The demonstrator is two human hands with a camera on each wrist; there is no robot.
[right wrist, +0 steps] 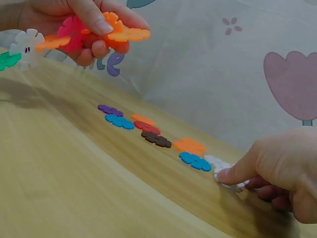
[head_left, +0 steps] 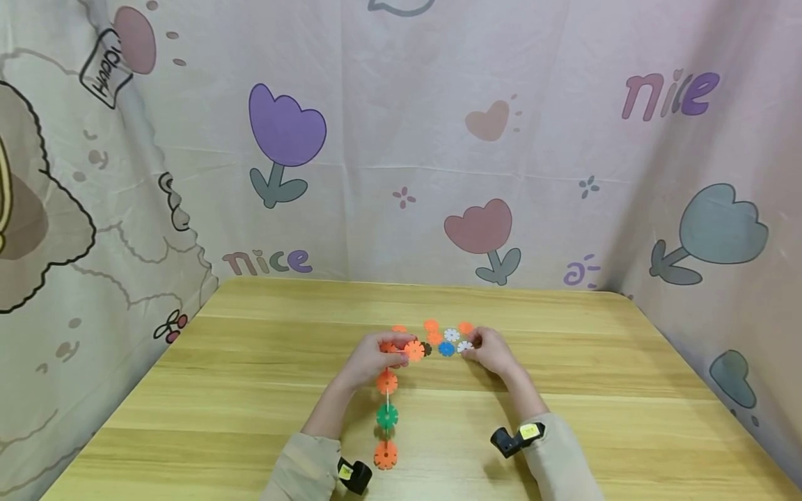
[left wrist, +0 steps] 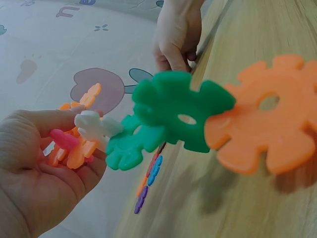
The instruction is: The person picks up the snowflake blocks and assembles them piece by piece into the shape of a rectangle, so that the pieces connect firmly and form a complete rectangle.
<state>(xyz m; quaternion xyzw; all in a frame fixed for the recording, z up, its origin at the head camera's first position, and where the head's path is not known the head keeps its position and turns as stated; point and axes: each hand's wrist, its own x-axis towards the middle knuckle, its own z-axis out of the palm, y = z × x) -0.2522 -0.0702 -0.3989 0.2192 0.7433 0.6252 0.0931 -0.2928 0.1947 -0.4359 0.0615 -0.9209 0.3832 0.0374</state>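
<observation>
Left hand (head_left: 368,360) grips disc chain (head_left: 383,420), right hand (head_left: 493,352) pinches white disc (head_left: 462,345); we risk the chain's overhanging weight splitting it.

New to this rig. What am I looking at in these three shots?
No robot here: just a person's bare left hand and right hand. The wide picture comes from a head-worn camera looking forward and down. The other two come from the left wrist camera and right wrist camera, each watching its own hand's work. On the wood-grain table lie loose notched flower-shaped discs: orange, blue, white, red, brown and purple. The left hand holds a chain of such discs slotted together. The right hand pinches a white disc at the tabletop.
</observation>
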